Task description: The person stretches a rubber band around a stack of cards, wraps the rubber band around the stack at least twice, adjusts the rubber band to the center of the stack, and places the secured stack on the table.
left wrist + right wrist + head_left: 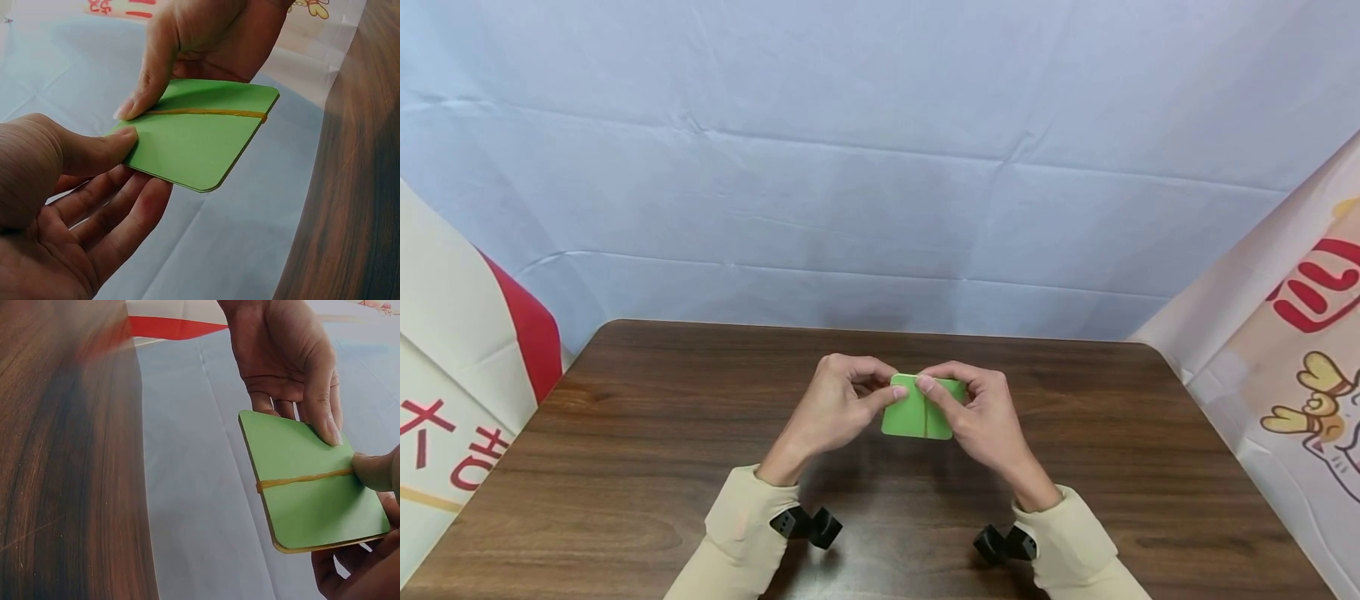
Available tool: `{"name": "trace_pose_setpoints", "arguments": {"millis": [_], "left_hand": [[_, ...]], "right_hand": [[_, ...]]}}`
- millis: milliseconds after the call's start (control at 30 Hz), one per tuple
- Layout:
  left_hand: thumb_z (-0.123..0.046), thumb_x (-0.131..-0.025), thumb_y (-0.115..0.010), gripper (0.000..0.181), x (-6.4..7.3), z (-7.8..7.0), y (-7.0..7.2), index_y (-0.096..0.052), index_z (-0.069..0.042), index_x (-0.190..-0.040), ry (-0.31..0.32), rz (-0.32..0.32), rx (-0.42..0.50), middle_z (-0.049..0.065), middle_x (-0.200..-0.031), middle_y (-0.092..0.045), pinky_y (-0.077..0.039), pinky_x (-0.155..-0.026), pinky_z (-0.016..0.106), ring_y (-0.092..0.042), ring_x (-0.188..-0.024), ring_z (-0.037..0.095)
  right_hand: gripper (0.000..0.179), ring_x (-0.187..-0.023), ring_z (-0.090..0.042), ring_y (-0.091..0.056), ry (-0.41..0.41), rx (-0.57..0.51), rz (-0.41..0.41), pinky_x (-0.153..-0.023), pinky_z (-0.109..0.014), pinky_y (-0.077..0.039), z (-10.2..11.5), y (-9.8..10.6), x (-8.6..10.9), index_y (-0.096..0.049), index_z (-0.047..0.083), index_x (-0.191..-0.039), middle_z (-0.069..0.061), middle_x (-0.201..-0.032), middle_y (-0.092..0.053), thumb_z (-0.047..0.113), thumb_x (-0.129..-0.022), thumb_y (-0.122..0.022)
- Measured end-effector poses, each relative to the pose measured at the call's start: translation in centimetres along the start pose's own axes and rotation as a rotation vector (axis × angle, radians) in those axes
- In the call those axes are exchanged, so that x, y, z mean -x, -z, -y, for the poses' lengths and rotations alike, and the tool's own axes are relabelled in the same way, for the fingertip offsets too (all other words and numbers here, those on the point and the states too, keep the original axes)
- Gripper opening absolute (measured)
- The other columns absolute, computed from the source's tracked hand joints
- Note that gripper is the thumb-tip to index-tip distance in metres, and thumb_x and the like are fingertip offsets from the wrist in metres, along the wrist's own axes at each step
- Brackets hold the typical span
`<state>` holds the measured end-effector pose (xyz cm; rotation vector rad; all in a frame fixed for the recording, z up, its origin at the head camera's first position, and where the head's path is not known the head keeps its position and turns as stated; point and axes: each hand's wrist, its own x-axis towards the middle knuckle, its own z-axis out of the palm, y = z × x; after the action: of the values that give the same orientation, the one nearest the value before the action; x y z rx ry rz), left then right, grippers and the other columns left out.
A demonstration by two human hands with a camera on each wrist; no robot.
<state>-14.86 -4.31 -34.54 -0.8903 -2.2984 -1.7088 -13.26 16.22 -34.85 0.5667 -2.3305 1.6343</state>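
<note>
A thin stack of green cards (907, 419) with rounded corners is held up above the table. Around its middle runs a yellow rubber band (206, 112). My left hand (829, 408) pinches the stack's left side, thumb on the green face and fingers behind. From the other side my right hand (988, 414) grips the stack, its thumb lying on the face by the band's upper end. In the right wrist view the band (306, 479) crosses the face and wraps over the stack's edge. The fingertips behind the cards are partly hidden.
A dark brown wooden table (647, 467) lies below both hands. Behind it hangs a pale blue cloth (850, 167). Printed cloths stand at the left (445, 400) and right (1285, 367). A black wrist camera (808, 527) sits on each sleeve.
</note>
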Motion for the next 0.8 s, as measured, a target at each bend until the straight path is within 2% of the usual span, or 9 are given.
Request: {"name": "trace_pose_setpoints", "arguments": {"millis": [133,300,567,800], "left_hand": [[-0.003,-0.089,-0.078,0.005,0.0,0.0,-0.1,-0.079,-0.004,-0.093,-0.003,0.008,0.005,0.002,-0.079,-0.073,-0.058,-0.060,0.036,-0.065,-0.067,0.010],[-0.004,-0.088,-0.079,0.005,0.0,-0.1,0.1,-0.079,-0.004,-0.093,0.015,0.008,0.026,0.002,-0.079,-0.073,-0.057,-0.060,0.032,-0.065,-0.068,0.011],[-0.001,-0.088,-0.078,0.005,0.0,-0.1,0.5,-0.078,-0.003,-0.093,0.052,0.017,0.070,0.005,-0.079,-0.072,-0.053,-0.058,0.025,-0.067,-0.068,0.032],[-0.002,-0.087,-0.078,0.006,0.0,-0.1,0.8,-0.078,-0.003,-0.093,0.084,0.011,0.091,0.006,-0.080,-0.073,-0.057,-0.059,0.031,-0.068,-0.065,0.022]], "right_hand": [[0.008,-0.059,-0.019,-0.066,-0.017,0.003,-0.004,-0.051,-0.033,-0.056,0.0,0.0,0.0,-0.077,0.008,-0.095,-0.006,-0.085,-0.074,0.015,-0.094,-0.075],[0.010,-0.059,-0.018,-0.065,-0.023,-0.005,0.028,-0.051,-0.032,-0.056,0.1,0.3,-0.1,-0.078,0.006,-0.099,-0.007,-0.085,-0.074,0.014,-0.095,-0.073],[0.012,-0.061,-0.016,-0.058,-0.020,-0.023,0.057,-0.053,-0.029,-0.052,0.1,0.8,-0.2,-0.077,0.005,-0.106,-0.008,-0.094,-0.075,0.012,-0.096,-0.072],[0.013,-0.072,-0.016,-0.061,-0.009,-0.039,0.033,-0.060,-0.026,-0.051,-0.1,1.2,-0.4,-0.077,0.005,-0.107,-0.007,-0.096,-0.074,0.011,-0.097,-0.071]]}}
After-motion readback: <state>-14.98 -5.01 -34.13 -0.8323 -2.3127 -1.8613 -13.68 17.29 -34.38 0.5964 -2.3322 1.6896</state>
